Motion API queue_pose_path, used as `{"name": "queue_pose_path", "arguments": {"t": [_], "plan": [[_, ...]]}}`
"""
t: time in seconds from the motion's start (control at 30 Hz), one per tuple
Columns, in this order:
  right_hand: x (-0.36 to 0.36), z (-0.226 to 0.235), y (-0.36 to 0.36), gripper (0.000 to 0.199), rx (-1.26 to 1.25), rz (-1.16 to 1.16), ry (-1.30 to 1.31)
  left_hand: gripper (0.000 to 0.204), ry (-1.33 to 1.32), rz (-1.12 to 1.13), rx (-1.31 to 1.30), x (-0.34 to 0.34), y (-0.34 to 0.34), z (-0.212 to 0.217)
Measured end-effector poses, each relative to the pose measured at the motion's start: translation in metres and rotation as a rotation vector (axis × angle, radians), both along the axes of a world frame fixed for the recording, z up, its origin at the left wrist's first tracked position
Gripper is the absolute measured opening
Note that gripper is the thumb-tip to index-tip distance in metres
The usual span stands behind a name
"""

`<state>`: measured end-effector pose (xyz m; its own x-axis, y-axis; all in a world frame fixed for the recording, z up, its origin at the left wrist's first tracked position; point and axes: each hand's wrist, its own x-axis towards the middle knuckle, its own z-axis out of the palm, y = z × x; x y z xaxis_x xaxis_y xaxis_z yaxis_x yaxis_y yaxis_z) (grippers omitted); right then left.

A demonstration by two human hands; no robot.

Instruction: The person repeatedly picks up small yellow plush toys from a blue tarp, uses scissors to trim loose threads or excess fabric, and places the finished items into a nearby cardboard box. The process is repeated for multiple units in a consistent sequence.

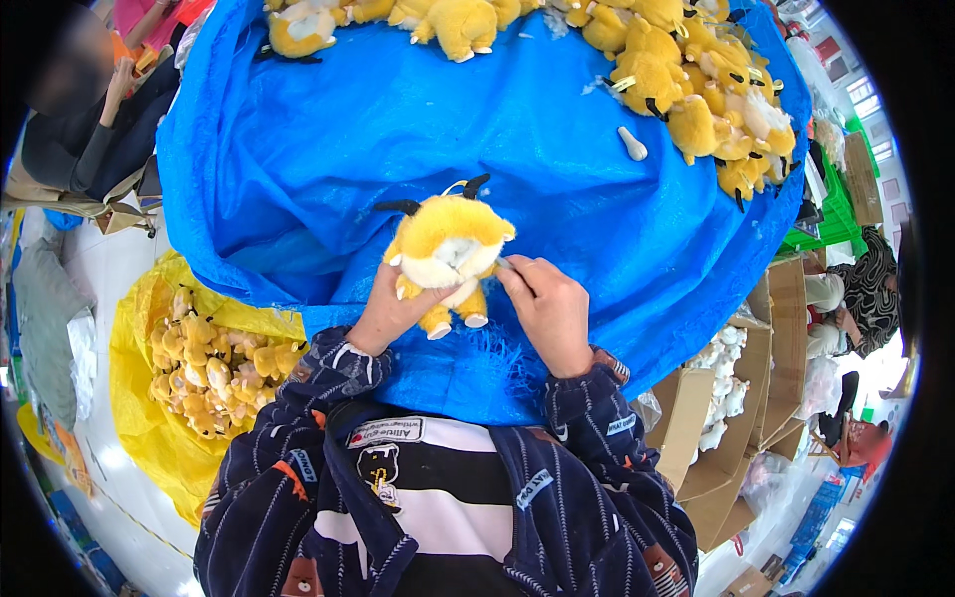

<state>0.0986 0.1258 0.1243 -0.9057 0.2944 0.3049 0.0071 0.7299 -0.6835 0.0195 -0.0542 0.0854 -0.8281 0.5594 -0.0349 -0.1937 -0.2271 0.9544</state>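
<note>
A yellow plush toy [450, 221] with black horns and white feet is upright in front of me, over a blue sheet [398, 129]. White stuffing shows in an opening at its front. My left hand [391, 310] grips the toy's lower left side, thumb across its front. On the other side, my right hand [552, 310] is closed in a pinch against the toy's edge, beside the opening. A small greyish thing shows at those fingertips, too small to name. A thin pale loop stands up between the horns.
Yellow plush toys [647, 70] are heaped along the sheet's far and right edges, near a small white piece [632, 144]. A yellow bag [139, 348] at left holds more. Cardboard boxes [771, 348] with white pieces stand at right. People sit at both sides.
</note>
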Motion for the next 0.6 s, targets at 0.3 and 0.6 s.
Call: {"name": "queue_pose_path", "arguments": {"t": [0.3,0.6], "plan": [[0.004,-0.01,-0.011,0.025,-1.189,-0.012,-0.192,0.036,0.011,-0.098,0.032,0.002,0.01,-0.001],[-0.002,-0.022,-0.034,0.027,-0.049,0.156,0.359,0.034,0.52,0.262,-0.126,0.004,0.017,0.021]]}}
